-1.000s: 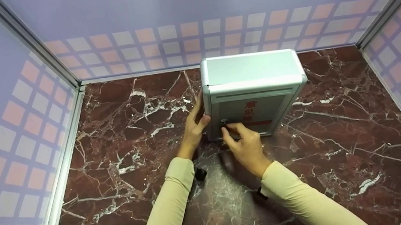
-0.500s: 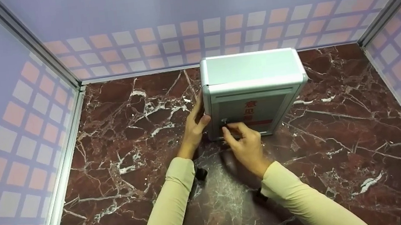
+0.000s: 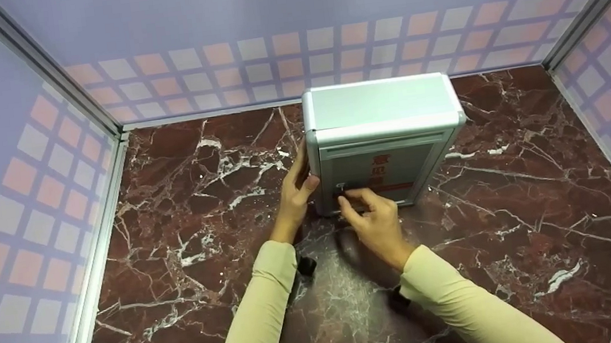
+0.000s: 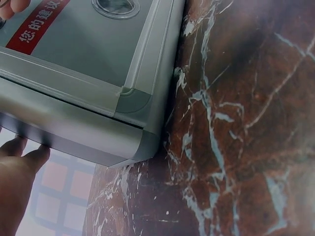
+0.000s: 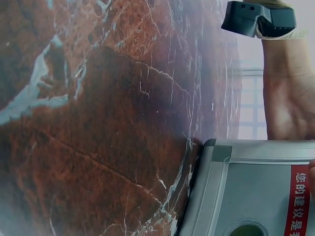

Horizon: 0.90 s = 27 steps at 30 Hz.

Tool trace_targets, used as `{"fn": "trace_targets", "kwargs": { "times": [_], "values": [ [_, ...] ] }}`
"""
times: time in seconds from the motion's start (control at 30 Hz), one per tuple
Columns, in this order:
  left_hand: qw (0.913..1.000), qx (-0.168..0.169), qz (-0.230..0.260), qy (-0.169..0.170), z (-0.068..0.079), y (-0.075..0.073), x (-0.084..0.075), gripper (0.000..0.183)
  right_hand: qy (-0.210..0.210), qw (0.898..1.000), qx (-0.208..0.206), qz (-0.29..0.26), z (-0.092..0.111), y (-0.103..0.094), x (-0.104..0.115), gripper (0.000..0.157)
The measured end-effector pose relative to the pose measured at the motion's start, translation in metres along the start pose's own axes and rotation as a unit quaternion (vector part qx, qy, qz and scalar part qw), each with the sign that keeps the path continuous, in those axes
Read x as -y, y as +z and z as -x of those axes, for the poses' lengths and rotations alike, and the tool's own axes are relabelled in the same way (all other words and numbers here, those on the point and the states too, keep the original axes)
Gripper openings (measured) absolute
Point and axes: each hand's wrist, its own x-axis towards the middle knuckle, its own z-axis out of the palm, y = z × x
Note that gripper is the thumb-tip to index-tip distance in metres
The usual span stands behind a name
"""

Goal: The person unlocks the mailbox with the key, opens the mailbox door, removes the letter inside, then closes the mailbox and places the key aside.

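An upright silver-framed suggestion box (image 3: 387,103) with red lettering on its grey front panel stands on the marbled surface. My left hand (image 3: 297,192) lies along its left side, fingers straight against the wall and thumb at the front edge; its fingertips also touch that side in the left wrist view. At the front panel's left part, my right hand (image 3: 372,213) pinches a small key with thumb and forefinger, mostly covered by them, just below a small silvery lock (image 3: 341,186). In the left wrist view, the right fingertips (image 4: 18,5) show beside the red strip (image 4: 37,27).
Dark red marbled surface (image 3: 186,237) spreads around the box. A lilac wall with pink and white squares (image 3: 257,73) rises behind, with similar walls on both sides. A round window (image 4: 116,7) sits low in the front panel. A black wrist camera (image 5: 261,19) is on the left wrist.
The head view shifts very slightly. Both hands and the box stay in nearly the same place, with the right fingertips still at the lock.
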Motion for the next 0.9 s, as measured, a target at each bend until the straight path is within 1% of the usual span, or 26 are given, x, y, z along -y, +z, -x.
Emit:
{"fn": "trace_targets", "kwargs": {
  "times": [0.07, 0.13, 0.3, 0.4, 0.53, 0.67, 0.8, 0.9],
  "values": [
    [1.0, 0.0, 0.002, 0.002, 0.0, 0.001, 0.0, 0.102, -0.003, 1.0, 0.003, -0.001, 0.002, -0.002, -0.003, 0.011],
    [1.0, -0.001, 0.001, 0.002, 0.0, 0.001, 0.0, 0.101, -0.01, 1.0, 0.006, -0.007, 0.002, -0.004, 0.0, 0.011],
    [1.0, -0.002, -0.002, 0.002, 0.001, 0.002, 0.0, 0.101, -0.043, 0.999, 0.017, -0.017, -0.004, -0.014, 0.02, 0.01],
    [1.0, -0.003, -0.005, 0.003, 0.001, 0.002, 0.0, 0.1, -0.061, 0.997, 0.031, -0.025, -0.006, -0.021, 0.027, 0.014],
    [0.9999, -0.006, -0.011, 0.004, 0.002, 0.002, 0.0, 0.098, -0.071, 0.995, 0.054, -0.036, -0.004, -0.028, 0.027, 0.018],
    [0.9999, -0.008, -0.01, 0.0, 0.002, 0.002, -0.001, 0.101, -0.077, 0.994, 0.074, -0.039, -0.002, -0.036, 0.028, 0.02],
    [0.9999, -0.009, -0.01, -0.005, 0.002, 0.003, 0.0, 0.105, -0.085, 0.99, 0.097, -0.054, -0.002, -0.044, 0.027, 0.022],
    [0.9999, -0.011, -0.005, -0.002, 0.002, 0.002, 0.01, 0.105, -0.091, 0.987, 0.113, -0.066, 0.0, -0.051, 0.025, 0.021]
  ]
}}
